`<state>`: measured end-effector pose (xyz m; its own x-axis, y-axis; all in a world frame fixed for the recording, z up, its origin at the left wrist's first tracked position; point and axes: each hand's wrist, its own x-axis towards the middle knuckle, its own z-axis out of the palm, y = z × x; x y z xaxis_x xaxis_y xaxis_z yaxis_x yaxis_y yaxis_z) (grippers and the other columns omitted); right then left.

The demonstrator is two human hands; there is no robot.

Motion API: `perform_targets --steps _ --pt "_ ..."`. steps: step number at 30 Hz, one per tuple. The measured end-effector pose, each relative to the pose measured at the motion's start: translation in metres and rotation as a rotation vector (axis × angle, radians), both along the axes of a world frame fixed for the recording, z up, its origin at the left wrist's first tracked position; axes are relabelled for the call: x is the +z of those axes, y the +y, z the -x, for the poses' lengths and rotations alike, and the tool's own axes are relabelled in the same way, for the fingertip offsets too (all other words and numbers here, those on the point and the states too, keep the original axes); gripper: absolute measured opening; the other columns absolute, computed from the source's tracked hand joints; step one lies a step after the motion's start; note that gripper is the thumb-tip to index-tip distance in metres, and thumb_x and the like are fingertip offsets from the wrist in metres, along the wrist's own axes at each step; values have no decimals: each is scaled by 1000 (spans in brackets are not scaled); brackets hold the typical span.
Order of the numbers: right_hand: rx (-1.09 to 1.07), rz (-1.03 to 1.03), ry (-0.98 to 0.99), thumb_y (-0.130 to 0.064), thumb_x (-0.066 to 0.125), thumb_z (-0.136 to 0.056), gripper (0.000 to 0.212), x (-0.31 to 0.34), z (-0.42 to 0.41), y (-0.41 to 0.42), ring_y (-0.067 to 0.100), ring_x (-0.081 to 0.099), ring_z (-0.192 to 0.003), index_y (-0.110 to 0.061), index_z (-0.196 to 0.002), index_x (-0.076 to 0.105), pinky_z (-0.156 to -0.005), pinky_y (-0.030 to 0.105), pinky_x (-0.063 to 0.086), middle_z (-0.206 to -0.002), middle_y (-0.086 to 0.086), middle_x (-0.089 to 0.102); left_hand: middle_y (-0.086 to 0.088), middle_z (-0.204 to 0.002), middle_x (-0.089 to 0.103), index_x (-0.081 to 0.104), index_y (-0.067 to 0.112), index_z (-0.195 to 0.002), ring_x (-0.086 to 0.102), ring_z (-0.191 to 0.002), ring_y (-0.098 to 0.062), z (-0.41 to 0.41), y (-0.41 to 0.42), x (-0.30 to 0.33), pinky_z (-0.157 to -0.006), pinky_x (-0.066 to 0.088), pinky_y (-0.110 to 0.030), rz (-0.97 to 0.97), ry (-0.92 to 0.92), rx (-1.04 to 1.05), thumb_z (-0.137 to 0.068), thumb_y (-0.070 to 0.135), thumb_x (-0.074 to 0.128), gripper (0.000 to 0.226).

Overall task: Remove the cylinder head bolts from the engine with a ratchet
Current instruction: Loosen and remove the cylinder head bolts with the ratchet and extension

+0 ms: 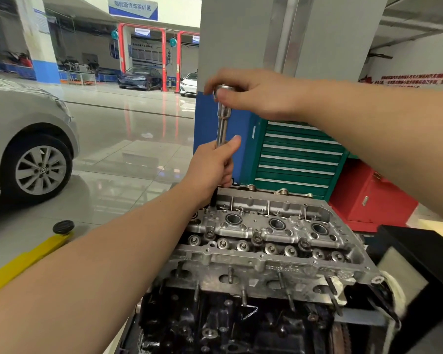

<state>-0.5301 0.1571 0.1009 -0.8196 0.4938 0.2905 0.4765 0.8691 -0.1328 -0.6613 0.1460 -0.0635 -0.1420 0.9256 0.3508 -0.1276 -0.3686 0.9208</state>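
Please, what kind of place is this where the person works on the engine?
Most likely a car repair or training workshop. Cars stand in bays between red lift posts, a green tool cabinet stands behind the engine, and a silver car is parked on the shiny floor.

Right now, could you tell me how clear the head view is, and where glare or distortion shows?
In the head view, the cylinder head is fairly sharp; the right hand and left hand on the ratchet are slightly soft; the glossy floor mirrors the lights; the wide lens bends the edges, and the car looks stretched.
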Motion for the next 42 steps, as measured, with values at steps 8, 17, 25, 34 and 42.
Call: perform_targets --steps 8,17,25,34,42 --pt "-537 -775 -141 -57 27 -105 47 -19 24 -25 28 44 -74 -23 -114 58 -54 32 22 -69 1 37 -5 -51 53 52 14 -70 49 -44 -20 4 -4 -4 -51 46 -30 -102 175 134 -93 53 71 49" --pt "-24 -42 -30 -53 30 -109 41 -7 2 -4 11 53 -124 -49 -149 36 -101 31 36 -140 -13 57 1 -47 29 31 21 -63 25 -40 -17 2 -8 7 -47 31 -26 7 61 -36 -106 33 59 53" --pt "-524 -868 -66 -55 25 -102 53 -21 34 -20 19 29 -51 -19 -65 35 -51 30 19 -62 2 36 -4 -50 43 45 14 -77 37 -44 -22 1 -9 1 -52 37 -34 -51 125 148 -101 36 67 39" --pt "-19 -132 186 -51 32 -109 37 -25 5 9 23 59 -105 -29 -127 56 -90 36 47 -106 -5 64 0 -49 30 31 21 -66 22 -45 -18 0 -10 7 -48 27 -28 29 71 27 -104 28 61 50" --pt "-463 -958 -20 -52 29 -102 53 -22 45 -27 20 29 -50 -17 -62 36 -51 29 20 -59 3 35 -2 -45 40 43 12 -67 35 -40 -20 2 -10 2 -49 37 -32 -37 86 202 -100 29 63 42"
